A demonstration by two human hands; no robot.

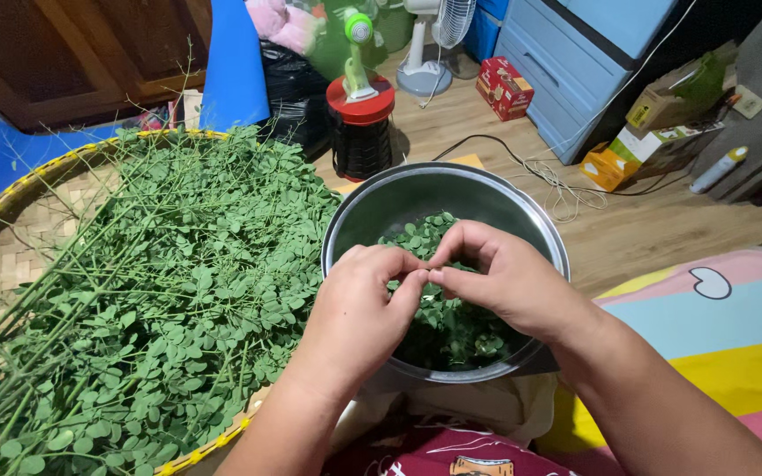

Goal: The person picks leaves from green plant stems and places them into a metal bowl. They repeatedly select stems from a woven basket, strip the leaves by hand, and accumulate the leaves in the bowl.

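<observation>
Both hands meet over a round metal bowl (359,207) that holds plucked small green leaves (416,236). My left hand (359,304) and my right hand (500,278) pinch their fingertips together at one spot above the bowl; a thin leafy sprig seems to be between them, mostly hidden by the fingers. A wide woven flat basket (19,225) lies to the left, heaped with leafy green stems (169,282).
Behind the bowl stands a black-and-red stool with a small green fan (361,115) on it. A white pedestal fan (425,53), a red box (504,88), blue drawers (566,62), cardboard boxes (654,141) and a loose cable (557,185) lie on the wooden floor. A colourful mat (725,326) is at right.
</observation>
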